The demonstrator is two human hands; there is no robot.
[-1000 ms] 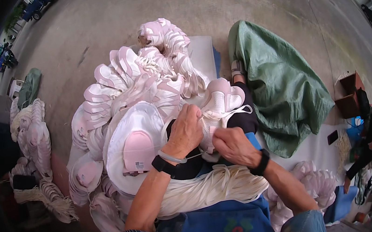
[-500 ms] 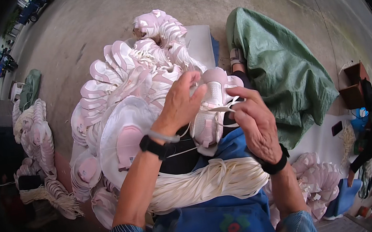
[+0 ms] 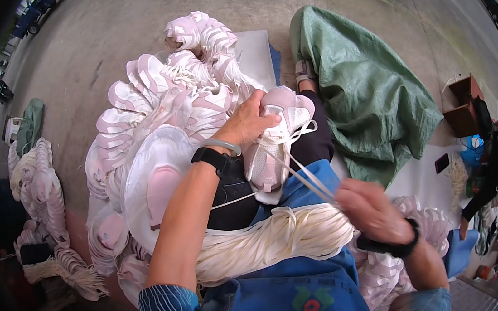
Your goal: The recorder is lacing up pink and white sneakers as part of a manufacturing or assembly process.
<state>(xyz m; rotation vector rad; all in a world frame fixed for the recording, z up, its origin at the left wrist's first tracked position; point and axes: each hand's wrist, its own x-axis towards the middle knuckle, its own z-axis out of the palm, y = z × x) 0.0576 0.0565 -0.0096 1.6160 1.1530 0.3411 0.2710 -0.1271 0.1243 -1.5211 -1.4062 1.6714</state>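
A white and pale pink shoe upper [image 3: 266, 164] rests on my lap, toe pointing away from me. My left hand [image 3: 249, 121] grips its left side near the toe, thumb on top. Cream shoelaces [image 3: 303, 176] run through its eyelets and stretch taut down to the right. Their far end is in my right hand [image 3: 369, 210], closed and smeared by motion, low over the right end of a bundle of loose laces [image 3: 273, 241]. That cream bundle lies across my lap on a blue apron [image 3: 268, 304].
Stacked pink-white shoe uppers [image 3: 132, 127] heap up at the left and ahead, around a white hat-shaped piece [image 3: 131, 190]. A green tarp [image 3: 367, 96] covers something at the right. More uppers [image 3: 52, 188] stand far left. A phone [image 3: 442, 163] and another person's arm [image 3: 481, 200] are at far right.
My right hand has pulled the laces down and to the right, away from the shoe upper. My left hand has closed on the upper's side. The view has shifted slightly.
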